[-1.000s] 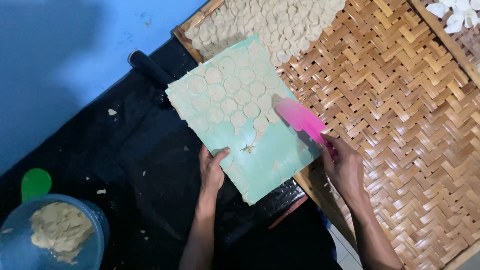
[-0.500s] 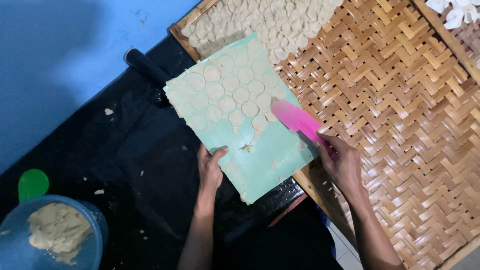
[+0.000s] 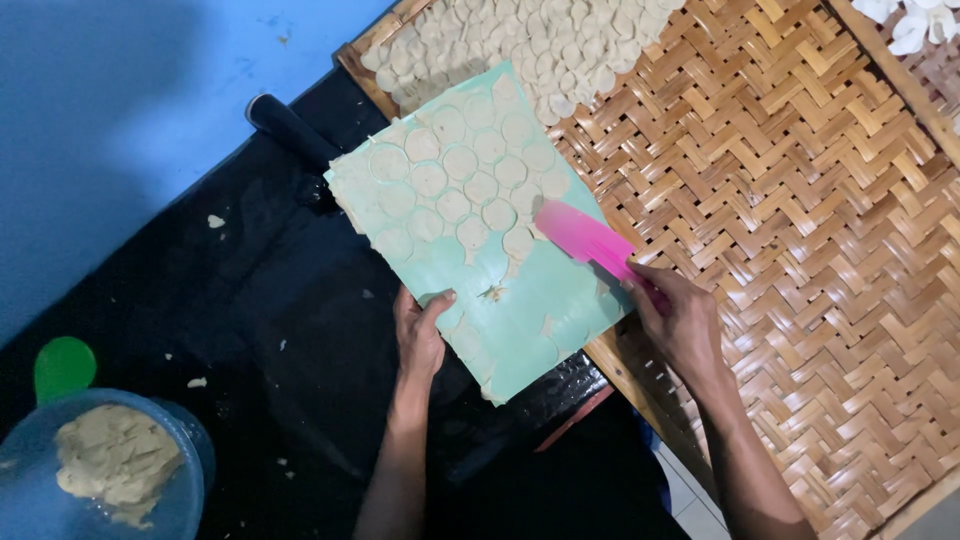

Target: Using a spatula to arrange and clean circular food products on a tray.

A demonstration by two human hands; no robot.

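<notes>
The left hand [image 3: 418, 338] grips the near edge of a green board [image 3: 480, 230], thumb on top. Round dough discs [image 3: 455, 175] lie beyond its fingers. The right hand [image 3: 680, 320] holds a pink scraper [image 3: 585, 240], blade against the discs, over a woven bamboo tray [image 3: 800, 220].

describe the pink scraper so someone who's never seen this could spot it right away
Start at the large woven bamboo tray on the right, then move to the mint-green board tilted over its left edge. The pink scraper lies on that board, gripped by the right hand; it is the only bright pink thing among pale dough rounds.
</notes>
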